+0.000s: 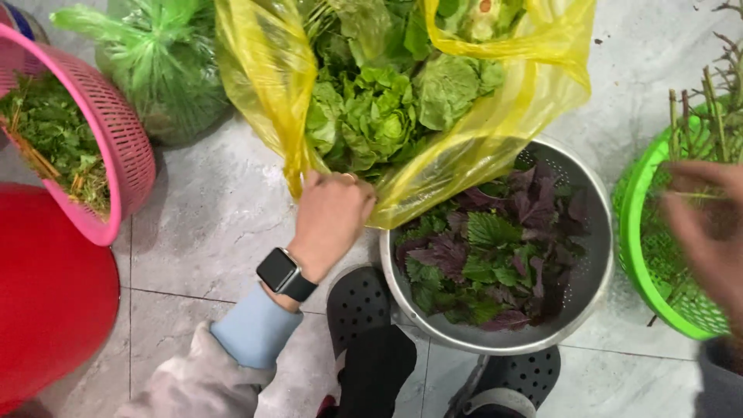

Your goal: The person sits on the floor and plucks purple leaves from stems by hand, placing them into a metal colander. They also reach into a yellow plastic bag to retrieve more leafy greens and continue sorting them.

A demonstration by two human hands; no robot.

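Yellow translucent plastic bag point(495, 131), stuffed with green leafy lettuce point(379, 112), fills the upper centre of the frame, its lower edge draped over the rim of a round metal colander point(596, 201) holding purple and green leaves point(487, 248) at lower centre. The left hand point(331, 217), a black smartwatch point(283, 273) on its wrist, is curled shut, pinching the bag's edge at centre frame. The right hand point(708, 232), blurred at the right edge, hovers over a green plastic basket point(636, 232) of stems; whether its fingers are spread or closed cannot be told. A pink plastic basket point(128, 147) of chopped greens sits upper left.
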